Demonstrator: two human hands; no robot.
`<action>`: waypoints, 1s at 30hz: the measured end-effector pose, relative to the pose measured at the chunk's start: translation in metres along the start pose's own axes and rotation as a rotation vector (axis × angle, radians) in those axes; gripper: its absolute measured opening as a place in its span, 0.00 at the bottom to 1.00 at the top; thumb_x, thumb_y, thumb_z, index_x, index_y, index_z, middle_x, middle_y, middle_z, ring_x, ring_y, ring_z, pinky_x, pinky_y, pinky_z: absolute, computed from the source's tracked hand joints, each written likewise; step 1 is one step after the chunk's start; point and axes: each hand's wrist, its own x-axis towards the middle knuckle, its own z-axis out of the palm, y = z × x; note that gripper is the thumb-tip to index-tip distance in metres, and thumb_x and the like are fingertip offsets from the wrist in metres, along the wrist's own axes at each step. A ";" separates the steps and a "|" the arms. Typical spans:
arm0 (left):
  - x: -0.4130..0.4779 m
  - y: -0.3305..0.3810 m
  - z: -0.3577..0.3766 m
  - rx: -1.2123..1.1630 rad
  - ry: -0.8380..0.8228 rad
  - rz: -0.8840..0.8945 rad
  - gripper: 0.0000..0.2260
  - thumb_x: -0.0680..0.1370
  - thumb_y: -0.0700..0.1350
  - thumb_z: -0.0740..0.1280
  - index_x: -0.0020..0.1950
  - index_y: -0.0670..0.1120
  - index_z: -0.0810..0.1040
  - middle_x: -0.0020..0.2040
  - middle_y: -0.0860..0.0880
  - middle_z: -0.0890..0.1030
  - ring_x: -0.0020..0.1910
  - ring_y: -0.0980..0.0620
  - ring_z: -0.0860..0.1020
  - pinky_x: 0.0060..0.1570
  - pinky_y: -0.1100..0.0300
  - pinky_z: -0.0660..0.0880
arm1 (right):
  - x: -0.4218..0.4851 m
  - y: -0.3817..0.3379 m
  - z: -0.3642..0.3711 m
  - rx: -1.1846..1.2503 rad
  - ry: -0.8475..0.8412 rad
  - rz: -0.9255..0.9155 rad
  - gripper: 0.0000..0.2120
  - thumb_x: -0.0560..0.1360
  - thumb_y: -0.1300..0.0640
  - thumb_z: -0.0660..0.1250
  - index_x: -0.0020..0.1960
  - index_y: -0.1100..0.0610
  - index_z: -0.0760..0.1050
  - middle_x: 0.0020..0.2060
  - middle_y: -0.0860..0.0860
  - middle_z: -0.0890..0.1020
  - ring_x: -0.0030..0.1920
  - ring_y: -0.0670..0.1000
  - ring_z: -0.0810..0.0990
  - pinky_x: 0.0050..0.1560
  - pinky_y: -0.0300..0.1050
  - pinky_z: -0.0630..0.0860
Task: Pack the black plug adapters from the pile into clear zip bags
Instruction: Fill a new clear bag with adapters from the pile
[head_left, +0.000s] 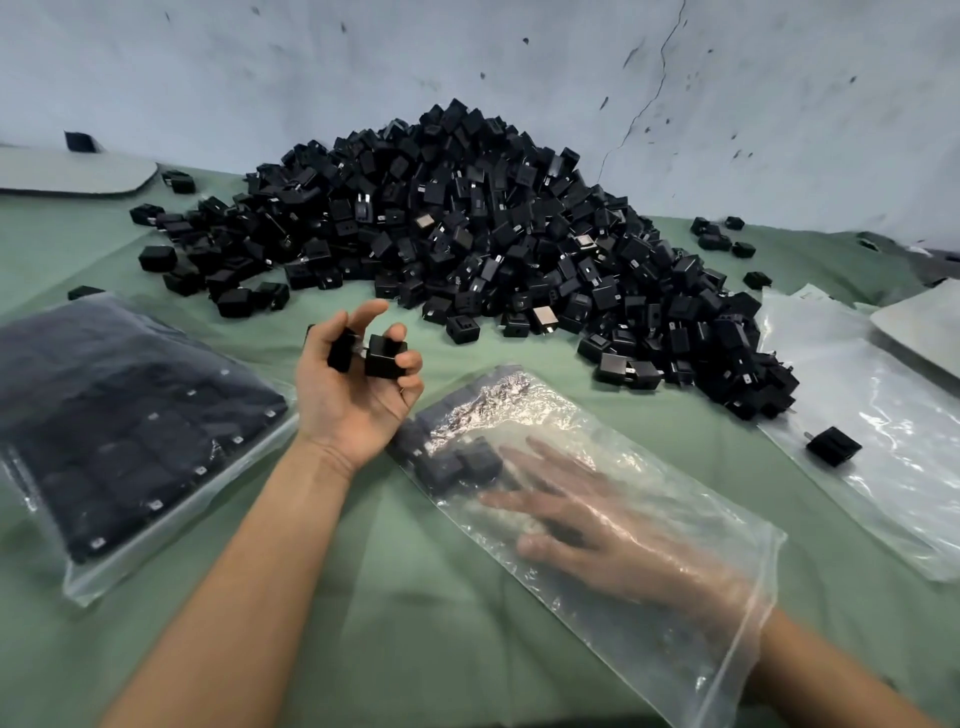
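Left hand (358, 387) palm-up, fingers curled round two adapters (385, 357). Right hand (597, 514) flat inside zip bag (649, 629), fingers (550, 455) spread; bagged adapters (457, 465) lie just past its fingertips. Pile (467, 234) sits behind both hands.

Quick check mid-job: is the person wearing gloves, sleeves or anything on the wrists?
No. The left hand and right hand are bare: no gloves, rings or watch visible, and no sleeves on the visible forearms. The right hand shows only through the clear, wrinkled plastic of the zip bag.
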 end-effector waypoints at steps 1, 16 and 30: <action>0.000 0.000 0.000 0.001 -0.003 0.000 0.10 0.70 0.54 0.64 0.43 0.51 0.82 0.39 0.50 0.75 0.32 0.53 0.71 0.29 0.65 0.68 | -0.001 0.001 -0.001 0.015 0.017 0.007 0.22 0.76 0.31 0.47 0.70 0.28 0.53 0.74 0.31 0.43 0.74 0.37 0.37 0.73 0.55 0.37; 0.004 -0.007 -0.009 0.053 -0.045 -0.036 0.10 0.74 0.52 0.65 0.36 0.48 0.76 0.40 0.51 0.74 0.34 0.54 0.73 0.32 0.63 0.73 | 0.025 -0.003 -0.004 -0.088 -0.055 0.107 0.26 0.80 0.38 0.50 0.75 0.39 0.49 0.73 0.33 0.42 0.69 0.32 0.30 0.71 0.46 0.26; 0.005 -0.007 -0.012 0.010 -0.040 -0.036 0.10 0.72 0.52 0.67 0.36 0.48 0.76 0.40 0.51 0.75 0.34 0.54 0.73 0.37 0.62 0.74 | 0.039 0.010 0.015 0.026 0.100 0.069 0.25 0.75 0.31 0.47 0.71 0.35 0.58 0.74 0.33 0.40 0.74 0.38 0.37 0.71 0.64 0.38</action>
